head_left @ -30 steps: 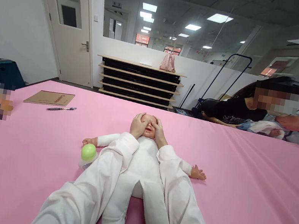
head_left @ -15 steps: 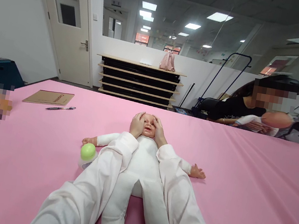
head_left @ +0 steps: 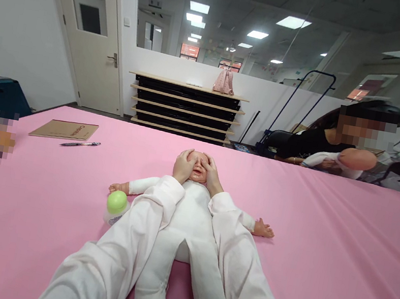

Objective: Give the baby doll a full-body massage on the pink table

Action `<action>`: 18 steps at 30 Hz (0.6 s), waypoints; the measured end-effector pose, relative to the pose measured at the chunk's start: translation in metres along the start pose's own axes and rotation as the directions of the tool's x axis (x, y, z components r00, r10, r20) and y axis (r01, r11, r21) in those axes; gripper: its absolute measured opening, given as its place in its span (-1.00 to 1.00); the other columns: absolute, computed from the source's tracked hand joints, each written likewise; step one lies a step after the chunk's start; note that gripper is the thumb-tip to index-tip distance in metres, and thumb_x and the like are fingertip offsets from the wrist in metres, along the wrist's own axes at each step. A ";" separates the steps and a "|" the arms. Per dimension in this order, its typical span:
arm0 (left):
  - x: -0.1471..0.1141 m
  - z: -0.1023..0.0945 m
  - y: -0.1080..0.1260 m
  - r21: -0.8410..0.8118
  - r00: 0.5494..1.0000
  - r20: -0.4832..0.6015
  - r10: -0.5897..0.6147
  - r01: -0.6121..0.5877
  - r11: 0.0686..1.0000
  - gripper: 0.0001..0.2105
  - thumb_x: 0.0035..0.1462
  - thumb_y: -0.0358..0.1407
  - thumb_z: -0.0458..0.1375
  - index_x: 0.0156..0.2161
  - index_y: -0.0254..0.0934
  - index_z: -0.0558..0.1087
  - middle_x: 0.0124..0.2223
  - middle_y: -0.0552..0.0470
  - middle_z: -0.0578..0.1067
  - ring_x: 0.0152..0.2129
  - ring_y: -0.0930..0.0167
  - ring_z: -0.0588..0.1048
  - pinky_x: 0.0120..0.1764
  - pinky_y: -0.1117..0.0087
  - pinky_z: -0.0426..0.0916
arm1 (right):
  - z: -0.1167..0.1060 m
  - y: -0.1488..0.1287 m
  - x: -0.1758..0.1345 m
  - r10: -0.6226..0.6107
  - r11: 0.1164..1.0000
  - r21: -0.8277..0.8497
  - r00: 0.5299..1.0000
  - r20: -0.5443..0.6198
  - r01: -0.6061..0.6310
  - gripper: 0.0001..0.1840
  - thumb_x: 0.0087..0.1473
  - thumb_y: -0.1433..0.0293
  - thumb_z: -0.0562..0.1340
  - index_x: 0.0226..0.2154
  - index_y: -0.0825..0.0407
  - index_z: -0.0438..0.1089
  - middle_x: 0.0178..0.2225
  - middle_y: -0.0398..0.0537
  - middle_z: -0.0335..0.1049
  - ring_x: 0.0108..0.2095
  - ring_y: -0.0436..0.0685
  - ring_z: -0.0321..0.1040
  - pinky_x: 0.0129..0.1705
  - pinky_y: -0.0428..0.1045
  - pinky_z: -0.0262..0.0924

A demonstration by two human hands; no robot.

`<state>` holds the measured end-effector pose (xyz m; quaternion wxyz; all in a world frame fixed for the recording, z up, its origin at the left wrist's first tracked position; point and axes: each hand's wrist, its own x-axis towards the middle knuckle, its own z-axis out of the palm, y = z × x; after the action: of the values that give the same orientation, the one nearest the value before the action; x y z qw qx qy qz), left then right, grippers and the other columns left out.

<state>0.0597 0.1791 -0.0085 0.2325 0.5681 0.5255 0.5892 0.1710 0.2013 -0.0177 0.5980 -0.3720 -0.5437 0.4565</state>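
A baby doll point(head_left: 194, 215) with a white cloth body lies on its back, arms spread and legs pointing toward me. My left hand point(head_left: 183, 165) cups one side of its head, fingers curved around toward the crown. On the other side, my right hand point(head_left: 213, 173) holds the head in the same way. Both thumbs lie across the doll's eye area, covering the eyes, while its nose and mouth show between my palms. Beside my left forearm stands a small bottle with a round green cap point(head_left: 117, 202), close to the doll's hand and partly hidden by my sleeve.
A pink sheet point(head_left: 320, 258) covers the table. At the far left lie a brown notebook point(head_left: 64, 129) and a pen point(head_left: 80, 144). Across the table at right, a person point(head_left: 311, 143) holds another doll point(head_left: 356, 159). Behind stands a shelf point(head_left: 185, 111) with a pink backpack point(head_left: 225, 82).
My thumbs have moved inward over the doll's eyes, which showed before. Across the table, the other person's doll has shifted a little to the left.
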 end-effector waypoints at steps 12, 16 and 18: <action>0.002 0.001 -0.001 -0.038 1.000 0.012 -0.022 0.022 0.999 -0.66 0.06 -0.35 -0.06 -0.05 -0.33 0.35 0.00 -0.06 0.37 -0.03 0.37 0.30 0.04 0.37 0.16 | -0.001 0.003 0.002 0.005 0.998 0.065 1.000 -0.007 -0.004 -0.58 -0.30 0.24 0.21 -0.28 -0.02 0.31 -0.15 -0.11 0.29 -0.05 0.15 0.17 0.08 0.08 -0.01; 0.003 0.002 -0.003 -0.074 0.999 0.003 -0.053 0.053 0.996 -0.66 0.06 -0.39 -0.11 -0.07 -0.28 0.36 0.00 -0.01 0.37 -0.03 0.41 0.30 0.04 0.40 0.16 | -0.001 0.006 0.004 -0.008 0.996 0.085 0.999 -0.035 0.011 -0.63 -0.23 0.18 0.14 -0.30 -0.02 0.33 -0.14 -0.11 0.30 -0.05 0.13 0.17 0.08 0.07 -0.01; 0.003 0.002 -0.003 -0.072 0.999 0.001 -0.054 0.054 0.996 -0.67 0.07 -0.38 -0.11 -0.08 -0.27 0.37 0.00 0.00 0.38 -0.03 0.41 0.30 0.04 0.39 0.16 | 0.000 0.006 0.003 -0.013 0.995 0.096 0.998 -0.062 0.019 -0.62 -0.21 0.15 0.11 -0.32 -0.01 0.33 -0.14 -0.10 0.30 -0.04 0.12 0.17 0.09 0.06 -0.01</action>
<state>0.0600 0.1837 -0.0107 0.2684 0.5444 0.5193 0.6016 0.1697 0.2062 -0.0220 0.6352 -0.3521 -0.5057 0.4657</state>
